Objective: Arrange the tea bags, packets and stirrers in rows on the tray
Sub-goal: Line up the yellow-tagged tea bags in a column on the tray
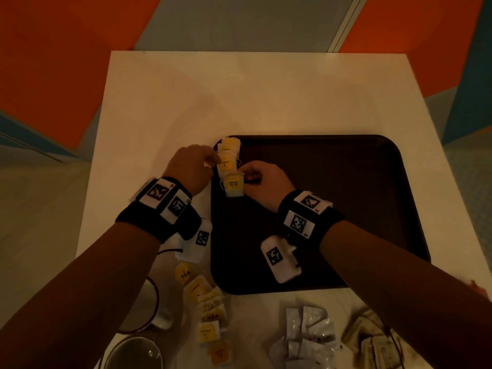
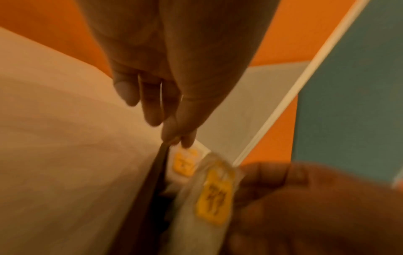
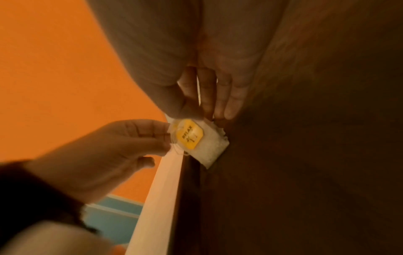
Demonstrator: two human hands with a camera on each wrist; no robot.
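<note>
A dark brown tray [image 1: 332,195] lies on the white table [image 1: 239,97]. Several yellow-tagged tea bags [image 1: 228,155] lie in a column along the tray's left edge. My right hand [image 1: 245,179] pinches the nearest one, the tea bag tagged RELAX [image 1: 233,185], by its right side. In the right wrist view my right hand [image 3: 196,117] holds that RELAX tea bag [image 3: 196,139] over the tray [image 3: 283,172]. My left hand [image 1: 214,162] pinches the left edge of a tea bag in the column. In the left wrist view, my left hand [image 2: 181,139] shows thumb and finger on a tea bag's [image 2: 185,162] corner.
More loose tea bags [image 1: 205,302] trail down the table left of the tray. Silver packets [image 1: 306,334] and pale paper packets [image 1: 372,334] lie near the front edge. Two cups [image 1: 143,307] stand at the lower left. Most of the tray's surface is bare.
</note>
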